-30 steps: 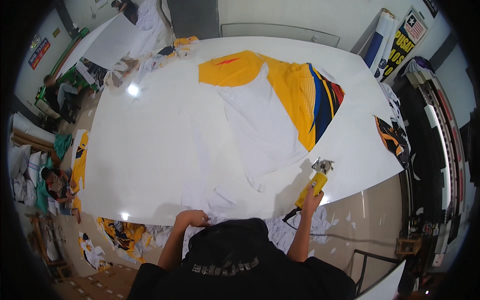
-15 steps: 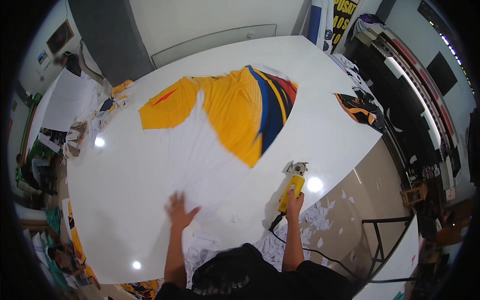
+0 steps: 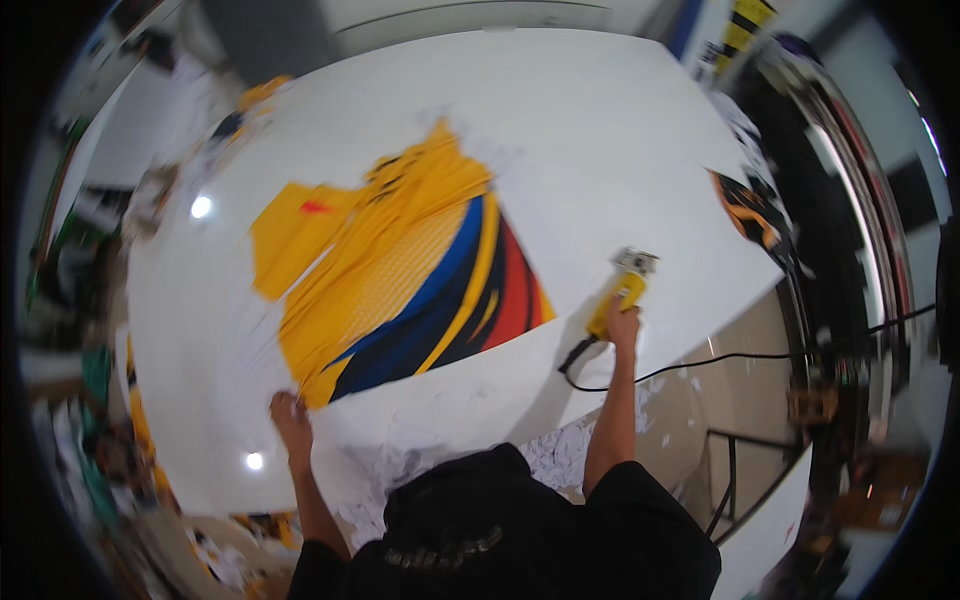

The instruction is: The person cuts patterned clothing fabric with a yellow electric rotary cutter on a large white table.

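Printed fabric (image 3: 385, 285), yellow with curved blue, black and red bands, lies gathered in folds across the middle of the white table (image 3: 590, 130). At its near left corner my left hand (image 3: 290, 424) is closed on the fabric's edge. Well to the right, my right hand (image 3: 621, 325) grips a yellow handheld electric cloth cutter (image 3: 630, 288), its metal head pointing away from me. The cutter stands over the table, apart from the fabric. From its back end a black cord (image 3: 700, 364) loops off to the right.
Dark cloth with orange marks (image 3: 745, 212) rests at the table's right edge. More yellow and white cloth (image 3: 262, 95) is heaped at the far left edge. White scraps (image 3: 565, 455) litter the near edge and floor. A long dark machine (image 3: 845, 190) stands to the right.
My left hand went from lying open on white cloth to holding the fabric's corner, pulled left and nearer. The fabric turned and bunched. My right hand carried the cutter slightly farther away and right.
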The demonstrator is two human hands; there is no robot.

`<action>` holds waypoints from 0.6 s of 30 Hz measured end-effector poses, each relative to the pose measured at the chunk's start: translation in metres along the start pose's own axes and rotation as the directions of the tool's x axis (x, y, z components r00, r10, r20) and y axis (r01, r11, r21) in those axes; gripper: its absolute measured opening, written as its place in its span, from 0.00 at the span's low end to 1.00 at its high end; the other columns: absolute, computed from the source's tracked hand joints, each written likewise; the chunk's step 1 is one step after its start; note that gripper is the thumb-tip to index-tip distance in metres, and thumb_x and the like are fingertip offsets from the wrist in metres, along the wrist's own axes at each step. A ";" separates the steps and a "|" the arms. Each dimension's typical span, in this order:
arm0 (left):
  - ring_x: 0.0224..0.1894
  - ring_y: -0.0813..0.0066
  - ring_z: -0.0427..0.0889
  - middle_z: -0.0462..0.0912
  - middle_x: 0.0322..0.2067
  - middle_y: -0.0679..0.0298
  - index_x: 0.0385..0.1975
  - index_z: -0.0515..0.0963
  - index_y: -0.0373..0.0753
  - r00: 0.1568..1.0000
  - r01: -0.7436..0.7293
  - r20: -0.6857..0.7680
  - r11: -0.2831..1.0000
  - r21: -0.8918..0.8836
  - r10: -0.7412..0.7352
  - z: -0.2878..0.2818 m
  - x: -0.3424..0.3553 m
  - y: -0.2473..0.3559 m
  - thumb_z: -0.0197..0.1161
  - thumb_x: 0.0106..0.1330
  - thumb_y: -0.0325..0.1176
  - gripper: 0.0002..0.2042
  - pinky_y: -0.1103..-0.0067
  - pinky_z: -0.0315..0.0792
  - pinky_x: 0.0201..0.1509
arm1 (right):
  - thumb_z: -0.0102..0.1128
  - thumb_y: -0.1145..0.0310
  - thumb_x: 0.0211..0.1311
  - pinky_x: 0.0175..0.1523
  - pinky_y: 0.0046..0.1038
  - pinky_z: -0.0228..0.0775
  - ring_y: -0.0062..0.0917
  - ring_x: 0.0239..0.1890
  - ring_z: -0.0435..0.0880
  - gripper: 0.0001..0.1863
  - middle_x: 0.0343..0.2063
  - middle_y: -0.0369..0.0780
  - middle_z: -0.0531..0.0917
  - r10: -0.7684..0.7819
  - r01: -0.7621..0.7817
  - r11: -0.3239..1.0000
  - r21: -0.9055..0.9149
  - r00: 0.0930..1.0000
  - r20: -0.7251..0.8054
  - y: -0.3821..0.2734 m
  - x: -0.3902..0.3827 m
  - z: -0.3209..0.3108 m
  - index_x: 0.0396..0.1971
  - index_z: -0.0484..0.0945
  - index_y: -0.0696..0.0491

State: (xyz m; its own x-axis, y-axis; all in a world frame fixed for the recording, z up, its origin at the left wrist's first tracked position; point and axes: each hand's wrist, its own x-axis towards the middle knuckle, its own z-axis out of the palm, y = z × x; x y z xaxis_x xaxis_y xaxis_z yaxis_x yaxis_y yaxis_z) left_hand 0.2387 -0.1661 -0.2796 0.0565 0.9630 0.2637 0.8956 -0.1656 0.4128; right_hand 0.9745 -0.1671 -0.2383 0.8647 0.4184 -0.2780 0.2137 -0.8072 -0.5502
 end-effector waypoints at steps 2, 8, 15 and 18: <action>0.54 0.40 0.76 0.80 0.45 0.46 0.43 0.76 0.34 0.998 0.065 0.017 0.996 -0.055 -0.064 -0.001 0.001 0.003 0.58 0.75 0.26 0.03 0.53 0.70 0.57 | 0.59 0.47 0.74 0.63 0.51 0.73 0.58 0.57 0.80 0.36 0.57 0.63 0.79 -0.326 0.233 0.895 -0.381 0.923 -0.202 0.008 -0.010 0.003 0.61 0.69 0.68; 0.30 0.53 0.72 0.77 0.29 0.46 0.40 0.73 0.33 0.956 0.292 0.111 0.825 -0.483 -0.273 -0.056 -0.015 0.030 0.53 0.77 0.25 0.03 0.63 0.71 0.40 | 0.67 0.62 0.69 0.76 0.49 0.60 0.58 0.70 0.69 0.34 0.67 0.57 0.72 -0.941 0.935 0.286 0.210 0.233 0.247 -0.058 -0.170 0.104 0.69 0.67 0.63; 0.45 0.48 0.85 0.85 0.39 0.42 0.46 0.78 0.29 0.775 0.571 0.501 0.767 -0.292 -0.386 -0.125 -0.172 0.051 0.52 0.81 0.43 0.19 0.58 0.75 0.55 | 0.59 0.80 0.62 0.52 0.52 0.67 0.53 0.44 0.77 0.03 0.34 0.52 0.79 -0.710 0.946 -0.006 0.323 -0.232 0.665 -0.025 -0.225 0.116 0.36 0.77 0.59; 0.43 0.62 0.83 0.88 0.39 0.47 0.44 0.81 0.26 0.506 0.736 0.801 0.645 -0.206 -0.321 -0.105 -0.304 0.032 0.53 0.82 0.55 0.30 0.65 0.75 0.54 | 0.53 0.81 0.67 0.56 0.41 0.74 0.42 0.51 0.83 0.10 0.44 0.50 0.85 0.028 0.835 0.297 0.464 -0.493 0.869 -0.030 -0.205 0.104 0.44 0.80 0.59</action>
State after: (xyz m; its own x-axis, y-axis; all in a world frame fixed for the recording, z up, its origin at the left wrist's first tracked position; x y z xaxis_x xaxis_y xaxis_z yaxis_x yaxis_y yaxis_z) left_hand 0.2034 -0.4869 -0.2549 0.0940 0.7106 -0.6973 0.5281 0.5582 0.6400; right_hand 0.7433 -0.1856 -0.2462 -0.8158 0.1328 -0.5629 0.5742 0.3025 -0.7608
